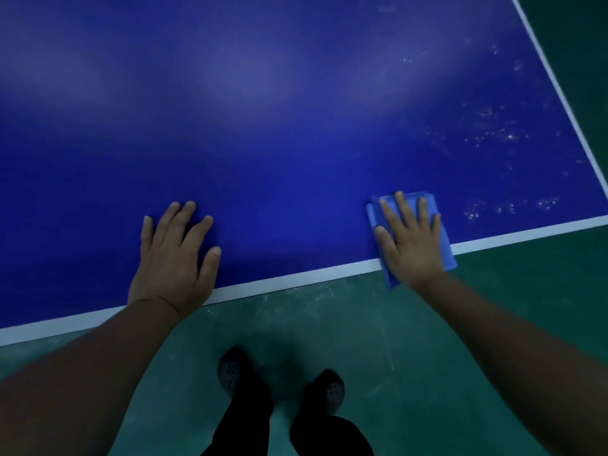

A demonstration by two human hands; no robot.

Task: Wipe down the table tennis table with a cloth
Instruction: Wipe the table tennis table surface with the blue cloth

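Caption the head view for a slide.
Right hand presses a blue cloth at the table edge; left hand rests flat.

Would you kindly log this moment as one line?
right hand flat on cloth at table edge | left hand braced flat

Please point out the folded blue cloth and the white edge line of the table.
Folded blue cloth [444, 248], head view: exposed right side.
White edge line [296, 280], head view: near-edge stripe between hands.

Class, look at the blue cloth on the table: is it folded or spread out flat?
Folded. The blue cloth shows stacked layered edges at its left side and forms a compact pad under the flat right hand.
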